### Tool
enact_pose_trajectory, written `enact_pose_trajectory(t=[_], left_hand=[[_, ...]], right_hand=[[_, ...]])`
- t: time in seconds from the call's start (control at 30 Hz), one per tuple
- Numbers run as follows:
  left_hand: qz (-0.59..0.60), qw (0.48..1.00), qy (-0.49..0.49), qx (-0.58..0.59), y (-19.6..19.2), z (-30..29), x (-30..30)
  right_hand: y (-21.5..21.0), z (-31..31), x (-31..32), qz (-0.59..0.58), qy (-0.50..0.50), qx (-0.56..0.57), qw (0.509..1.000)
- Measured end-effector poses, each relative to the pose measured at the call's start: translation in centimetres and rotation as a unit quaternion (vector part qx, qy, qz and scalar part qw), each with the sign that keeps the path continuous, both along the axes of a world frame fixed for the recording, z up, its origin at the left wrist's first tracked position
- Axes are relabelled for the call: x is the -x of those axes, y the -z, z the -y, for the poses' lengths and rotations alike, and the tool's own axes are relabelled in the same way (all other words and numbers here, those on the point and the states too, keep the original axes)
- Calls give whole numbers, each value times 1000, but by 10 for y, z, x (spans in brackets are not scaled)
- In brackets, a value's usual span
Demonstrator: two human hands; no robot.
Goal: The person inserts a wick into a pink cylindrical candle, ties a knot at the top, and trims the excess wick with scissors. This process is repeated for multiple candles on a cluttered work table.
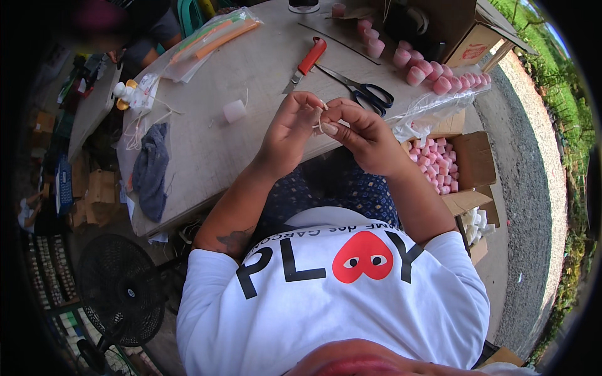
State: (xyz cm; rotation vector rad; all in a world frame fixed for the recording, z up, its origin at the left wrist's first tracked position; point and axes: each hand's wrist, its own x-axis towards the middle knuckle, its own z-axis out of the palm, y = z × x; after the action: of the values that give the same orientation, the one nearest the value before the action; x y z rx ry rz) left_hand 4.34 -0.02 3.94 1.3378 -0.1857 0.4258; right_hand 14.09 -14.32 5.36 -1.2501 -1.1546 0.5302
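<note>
Over the near part of the table, my left hand (pixel 290 128) and my right hand (pixel 367 135) come together with fingertips pinched. Between them runs a thin cream cord (pixel 317 127), bent into a small loop; part of it is hidden by the fingers. A short white candle (pixel 235 111) with a long wick lies on the table to the left of my hands. Just beyond my hands is a red-handled knife (pixel 308 59). Scissors with dark handles (pixel 371 97) lie close to my right hand.
Pink candles (pixel 416 76) line the table's right side. Below stand a cardboard box (pixel 475 160) of pink pieces and white pieces (pixel 478 224). A dark cloth (pixel 150 172), loose strings (pixel 135 135) and a plastic bag (pixel 210 44) lie left. A fan (pixel 122 291) stands lower left; another person sits far left.
</note>
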Motion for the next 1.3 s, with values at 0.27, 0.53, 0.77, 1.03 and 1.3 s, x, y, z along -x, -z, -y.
enact_pose_trajectory(t=[0.27,0.53,0.77,1.03,1.3], left_hand=[[-6,996,-20,85,2,11,6],[25,993,-115,34,8,18,6],[54,968,-202,-143,17,14,1],[68,938,-246,-233,14,12,10],[133,859,-319,-378,6,15,2]], right_hand=[[-5,-1,10,380,184,-6,907],[-6,-1,28,92,141,63,984],[-7,19,14,-157,-3,57,986],[2,8,14,-145,0,33,989],[5,8,14,178,200,12,963]])
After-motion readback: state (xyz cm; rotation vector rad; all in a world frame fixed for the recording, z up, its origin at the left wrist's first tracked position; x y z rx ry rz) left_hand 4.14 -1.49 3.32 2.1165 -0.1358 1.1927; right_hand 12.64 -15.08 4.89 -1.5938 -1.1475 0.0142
